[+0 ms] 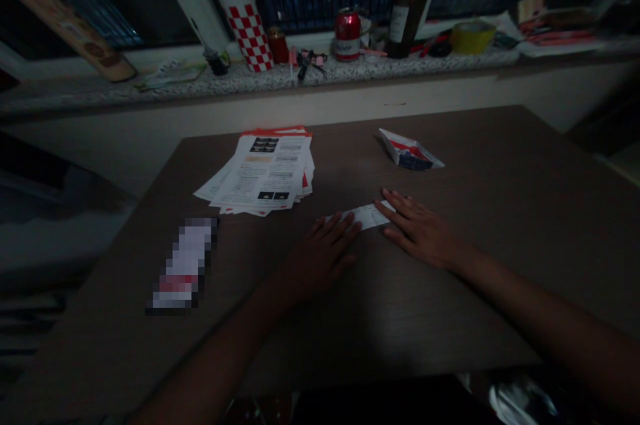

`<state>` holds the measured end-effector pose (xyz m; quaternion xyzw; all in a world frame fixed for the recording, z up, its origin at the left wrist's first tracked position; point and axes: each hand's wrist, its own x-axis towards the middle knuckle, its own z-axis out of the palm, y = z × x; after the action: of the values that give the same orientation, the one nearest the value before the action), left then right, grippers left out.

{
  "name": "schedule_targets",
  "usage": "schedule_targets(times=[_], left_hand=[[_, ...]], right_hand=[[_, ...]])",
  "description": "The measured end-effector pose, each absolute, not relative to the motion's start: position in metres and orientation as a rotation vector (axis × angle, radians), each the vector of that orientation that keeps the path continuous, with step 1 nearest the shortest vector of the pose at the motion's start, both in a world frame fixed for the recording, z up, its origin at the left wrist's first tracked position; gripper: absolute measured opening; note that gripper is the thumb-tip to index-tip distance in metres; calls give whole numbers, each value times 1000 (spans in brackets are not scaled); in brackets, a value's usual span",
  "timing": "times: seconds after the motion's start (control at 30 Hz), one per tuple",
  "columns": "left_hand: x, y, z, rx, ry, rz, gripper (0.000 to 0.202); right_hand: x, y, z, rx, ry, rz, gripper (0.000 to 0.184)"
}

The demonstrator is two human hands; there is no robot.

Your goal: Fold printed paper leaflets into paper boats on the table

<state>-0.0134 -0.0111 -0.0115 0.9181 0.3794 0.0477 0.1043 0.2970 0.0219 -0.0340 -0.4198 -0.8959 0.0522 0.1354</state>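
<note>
Paper strip (370, 216) lies mid-tabletop (480, 325), its ends covered by the left hand (329, 248) and right hand (417, 228), both flat and outstretched. Printed sheets (265, 175) are piled far left, a folded paper boat (411, 152) sits far right, and a blurred phone (185, 262) lies near left.

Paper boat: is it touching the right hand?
Apart: the head view shows a plain strip of brown tabletop between the paper boat and the right hand.
</note>
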Motion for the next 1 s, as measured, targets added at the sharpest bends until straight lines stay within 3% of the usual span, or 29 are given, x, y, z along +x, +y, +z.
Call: schedule_targets(times=[0.4, 0.83, 1.0], left_hand=[[-12, -13, -6, 2673, 1172, 89, 61], [-2, -4, 3, 2685, 1278, 293, 39], [0, 1, 0, 2628, 1327, 386, 46]], right_hand=[[292, 21, -41, -1248, -2524, 161, 76], [293, 33, -23, -1156, -2462, 225, 41], [288, 31, -22, -1069, -2413, 313, 40]])
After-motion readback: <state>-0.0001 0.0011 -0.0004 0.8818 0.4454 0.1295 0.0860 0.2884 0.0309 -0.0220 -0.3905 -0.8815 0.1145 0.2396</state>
